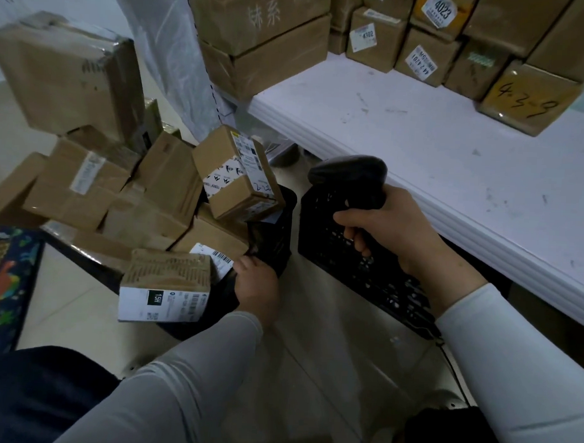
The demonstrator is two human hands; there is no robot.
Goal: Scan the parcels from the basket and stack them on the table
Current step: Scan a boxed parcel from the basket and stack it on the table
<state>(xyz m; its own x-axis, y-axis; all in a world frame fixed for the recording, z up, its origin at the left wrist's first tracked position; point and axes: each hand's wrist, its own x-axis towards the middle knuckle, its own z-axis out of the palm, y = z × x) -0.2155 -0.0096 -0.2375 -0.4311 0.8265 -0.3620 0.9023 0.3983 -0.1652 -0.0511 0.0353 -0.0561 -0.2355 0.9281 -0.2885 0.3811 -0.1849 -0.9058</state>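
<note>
My right hand (392, 225) grips a black barcode scanner (351, 175) below the front edge of the white table (404, 139). My left hand (256, 286) reaches down to a brown parcel with a white barcode label (212, 243) and touches its labelled corner; whether the fingers close on it is hidden. In front of it lies a parcel with a white "15H" label (165, 284). A small taped box (237, 173) sits tilted on top of the pile. The black basket (273, 240) is mostly hidden by parcels.
Several cardboard parcels (94, 186) heap at the left. A second black crate (359, 264) lies under the table. Labelled boxes (421, 59) are stacked along the table's back; a marked box (527, 97) stands at the right. A patterned cushion (0, 282) is at the far left.
</note>
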